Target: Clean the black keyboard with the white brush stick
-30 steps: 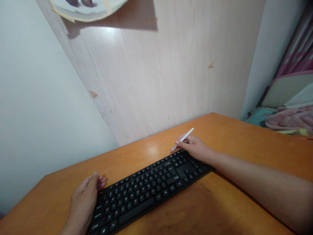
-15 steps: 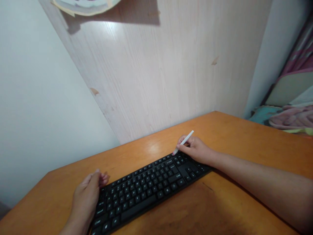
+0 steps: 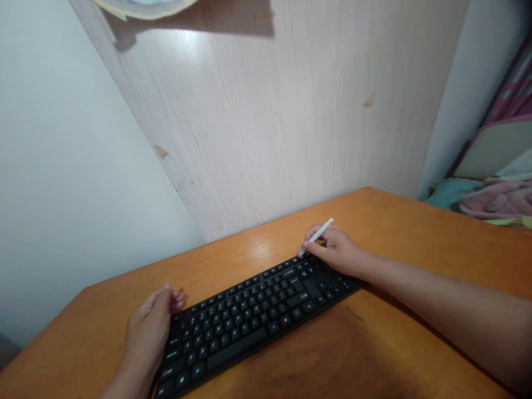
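A black keyboard (image 3: 253,321) lies at a slant on the orange wooden table (image 3: 394,354). My right hand (image 3: 338,252) pinches a thin white stick (image 3: 316,236) like a pen, its lower tip touching the keyboard's far right corner. My left hand (image 3: 150,327) rests against the keyboard's left end, fingers curled over the far corner and holding it in place.
A pale wood-grain panel (image 3: 270,122) rises behind the table, with a white wall (image 3: 62,183) to its left. Folded pink and teal bedding (image 3: 486,202) lies beyond the table's right edge. A round paper object (image 3: 141,6) hangs at the top.
The stick's tip has come down from just off the keyboard onto its far right corner. The view has shifted slightly; my left hand keeps its place.
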Available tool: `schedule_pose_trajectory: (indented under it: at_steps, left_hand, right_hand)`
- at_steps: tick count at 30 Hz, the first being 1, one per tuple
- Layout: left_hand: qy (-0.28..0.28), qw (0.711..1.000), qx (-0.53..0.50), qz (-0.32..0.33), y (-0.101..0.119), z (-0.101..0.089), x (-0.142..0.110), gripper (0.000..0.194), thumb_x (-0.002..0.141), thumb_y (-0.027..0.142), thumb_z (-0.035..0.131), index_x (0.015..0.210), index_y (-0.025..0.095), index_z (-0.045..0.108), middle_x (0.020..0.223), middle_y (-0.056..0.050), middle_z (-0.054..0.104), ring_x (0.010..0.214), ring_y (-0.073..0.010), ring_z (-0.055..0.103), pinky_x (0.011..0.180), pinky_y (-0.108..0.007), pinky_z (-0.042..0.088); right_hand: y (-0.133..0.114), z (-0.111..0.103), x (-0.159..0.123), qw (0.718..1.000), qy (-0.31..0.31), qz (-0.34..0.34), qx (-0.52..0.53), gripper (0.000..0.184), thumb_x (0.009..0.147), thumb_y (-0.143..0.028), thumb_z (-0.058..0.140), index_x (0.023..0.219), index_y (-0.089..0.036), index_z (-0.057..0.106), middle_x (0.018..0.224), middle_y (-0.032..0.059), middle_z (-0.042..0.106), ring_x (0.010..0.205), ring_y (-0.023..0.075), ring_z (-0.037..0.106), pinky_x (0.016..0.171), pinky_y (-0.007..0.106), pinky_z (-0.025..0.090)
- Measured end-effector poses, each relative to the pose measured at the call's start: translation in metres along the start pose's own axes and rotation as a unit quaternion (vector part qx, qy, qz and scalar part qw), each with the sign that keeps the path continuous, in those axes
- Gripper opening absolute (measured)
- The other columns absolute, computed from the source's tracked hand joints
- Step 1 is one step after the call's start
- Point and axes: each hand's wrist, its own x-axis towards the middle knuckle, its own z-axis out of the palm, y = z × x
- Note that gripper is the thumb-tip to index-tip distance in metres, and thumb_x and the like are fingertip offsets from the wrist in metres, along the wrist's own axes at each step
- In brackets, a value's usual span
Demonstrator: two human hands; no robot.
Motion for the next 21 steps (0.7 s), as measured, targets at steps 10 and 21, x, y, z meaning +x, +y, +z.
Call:
schedule_pose_trajectory:
  at_steps: [10, 21]
  left_hand:
    - [-0.014, 1.0, 0.01, 0.006, -0.006, -0.001, 0.004, 0.033, 0.075, 0.049, 0.061, 0.074, 0.015, 0.064, 0.072, -0.006, 0.071, 0.069, -0.0205, 0.065, 0.073, -0.032, 0.05]
    - [-0.007, 1.0, 0.012, 0.001, 0.001, 0.001, 0.001, 0.031, 0.076, 0.046, 0.06, 0.072, 0.016, 0.062, 0.07, -0.006, 0.07, 0.068, -0.0203, 0.065, 0.072, -0.031, 0.05]
  right_hand:
    - [-0.013, 0.0, -0.001, 0.998, -0.009, -0.011, -0.065, 0.017, 0.087, -0.027, 0.062, 0.076, -0.022, 0.073, 0.08, 0.0034, 0.072, 0.081, 0.02, 0.066, 0.079, 0.033, 0.047]
    - [-0.01, 0.002, -0.002, 0.998, -0.013, -0.009, -0.057, 0.016, 0.088, -0.028, 0.061, 0.078, -0.022, 0.072, 0.079, 0.003, 0.072, 0.08, 0.0194, 0.066, 0.078, 0.033, 0.047]
